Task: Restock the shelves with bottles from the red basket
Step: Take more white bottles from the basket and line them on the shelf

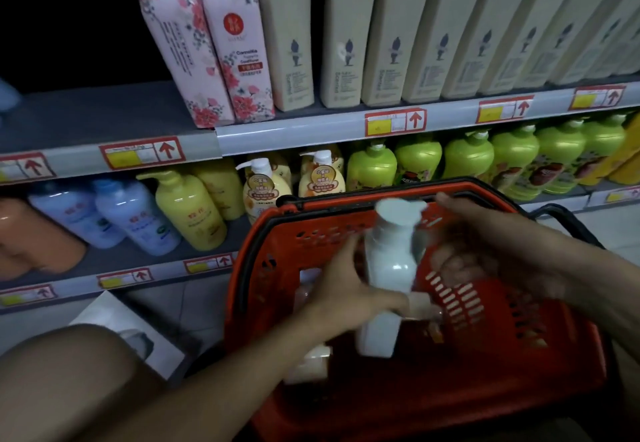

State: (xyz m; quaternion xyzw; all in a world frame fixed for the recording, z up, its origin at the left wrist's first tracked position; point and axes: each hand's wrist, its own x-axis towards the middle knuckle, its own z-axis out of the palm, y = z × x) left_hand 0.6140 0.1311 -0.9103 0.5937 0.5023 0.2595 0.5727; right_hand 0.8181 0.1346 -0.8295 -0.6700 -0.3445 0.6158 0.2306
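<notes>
Lifting a white bottle out of the red basket

The left hand (341,289) grips the white bottle (391,268) over the red basket (485,355); the blurred right hand (485,251) seems to steady it, its grasp unclear. Next comes finding a gap on the shelf (104,261).

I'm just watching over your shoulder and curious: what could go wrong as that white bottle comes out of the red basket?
1. The white pump bottle is blurred and tilted, held by the left hand round its body; it might slip back into the red basket.
2. The right hand is blurred, so its hold is unclear.
3. The lower shelf is already crowded with the yellow bottle and others, so squeezing one in could topple neighbours.
</notes>
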